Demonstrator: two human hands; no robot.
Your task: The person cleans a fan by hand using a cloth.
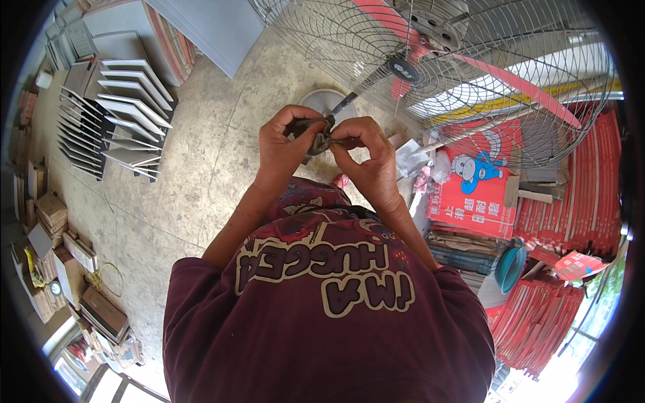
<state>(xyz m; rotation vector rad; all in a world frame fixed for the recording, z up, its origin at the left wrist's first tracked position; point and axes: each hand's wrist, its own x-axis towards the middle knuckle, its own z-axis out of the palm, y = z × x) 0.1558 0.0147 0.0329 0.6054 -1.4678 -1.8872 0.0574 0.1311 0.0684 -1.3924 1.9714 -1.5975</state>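
In front of my chest, both hands are raised close together over the concrete floor. My left hand [281,149] is closed, its thumb and fingers pinching a small crumpled dark grey-brown cloth [318,142]. On the other side of the same cloth, my right hand [368,156] grips an edge between thumb and forefinger. The cloth is bunched up between the fingertips, and its full shape cannot be made out. Part of it hangs just below the fingers.
A large wire-caged fan [403,67] with red blades stands ahead to the right, on a round base [321,99]. Tile samples [134,94] stand in racks at the left. Stacked red cartons [537,322] line the right, and boxes [101,316] the lower left.
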